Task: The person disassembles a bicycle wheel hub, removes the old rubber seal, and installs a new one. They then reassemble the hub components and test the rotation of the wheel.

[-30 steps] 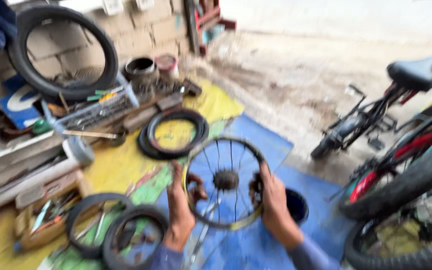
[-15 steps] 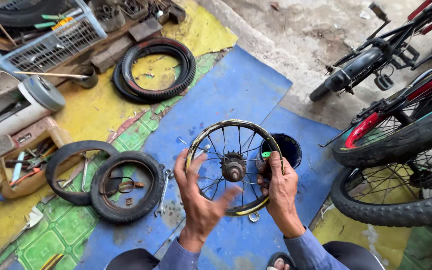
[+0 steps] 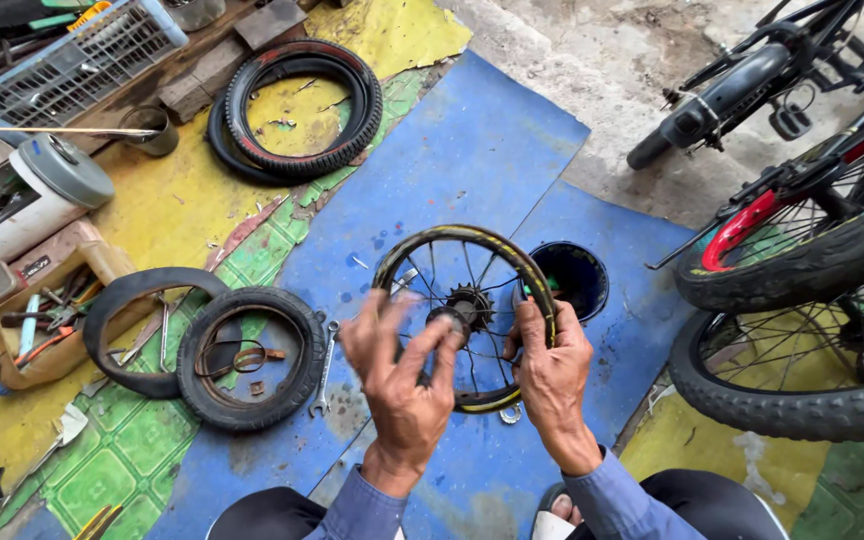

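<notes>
A small bare bicycle wheel rim point(image 3: 497, 247) with spokes and a toothed sprocket point(image 3: 469, 301) at its hub is held up over the blue mat point(image 3: 472, 150). My right hand point(image 3: 549, 372) grips the rim's right side. My left hand point(image 3: 400, 372) is blurred, fingers spread, in front of the hub on the rim's left side; it holds nothing that I can see. A wrench point(image 3: 323, 368) lies on the mat just left of my left hand.
Two small tyres point(image 3: 252, 358) lie on the green mat at left, another tyre point(image 3: 302, 105) farther back. A blue round container point(image 3: 572, 275) sits behind the rim. Bicycles point(image 3: 802, 270) stand at right. Tool boxes and a wire basket point(image 3: 72, 50) line the left.
The view has tilted down and closer. My left hand came off the rim's left side and moves, blurred, in front of the hub. My right hand keeps its grip.
</notes>
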